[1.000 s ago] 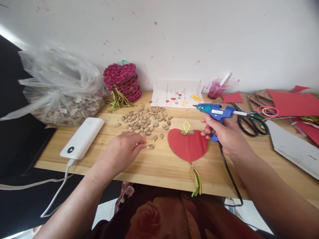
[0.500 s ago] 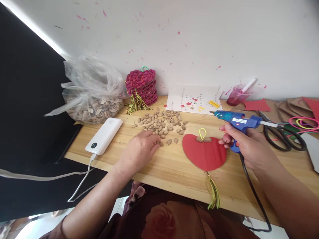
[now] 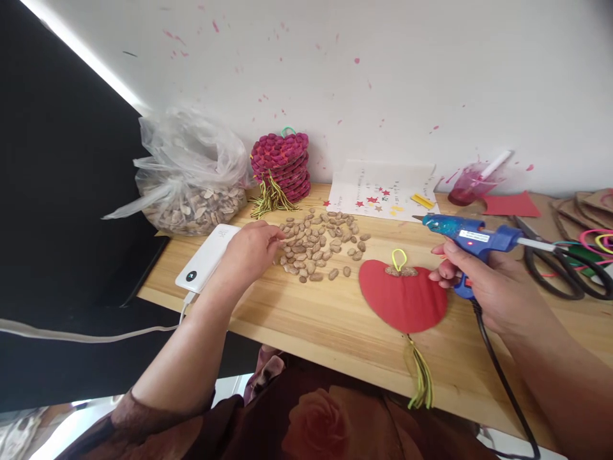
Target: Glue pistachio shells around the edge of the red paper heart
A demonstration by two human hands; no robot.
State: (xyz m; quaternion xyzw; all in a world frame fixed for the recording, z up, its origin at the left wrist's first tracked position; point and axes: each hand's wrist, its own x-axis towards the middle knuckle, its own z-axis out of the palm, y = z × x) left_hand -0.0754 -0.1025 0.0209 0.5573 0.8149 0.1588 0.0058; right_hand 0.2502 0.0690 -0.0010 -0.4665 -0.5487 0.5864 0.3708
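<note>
My right hand (image 3: 488, 281) is wrapped round the handle of a blue glue gun (image 3: 474, 236), its nozzle pointing left. A white glue stick (image 3: 536, 244) sticks out of its back. Below the nozzle lies a red heart-shaped card (image 3: 402, 300) with a yellow loop (image 3: 399, 259) on top and a yellow-green tassel (image 3: 420, 377) at the bottom. A few brown shells sit along the card's top edge. At the left side of a spread of peanut shells (image 3: 316, 243), my left hand (image 3: 253, 249) has its fingertips drawn together; what they hold, if anything, is hidden.
Left stands a plastic bag (image 3: 191, 179) of shells, with a white power bank (image 3: 205, 259) and its cable before it. A stack of purple shell-covered hearts (image 3: 280, 163) stands behind. Paper with stars (image 3: 352, 191), a cup (image 3: 462, 185), scissors (image 3: 550, 281) and red card (image 3: 512, 204) lie rightward.
My left hand has moved left and away from me, from the near edge of the shells to their left side. The view has shifted slightly; my right hand still holds the glue gun.
</note>
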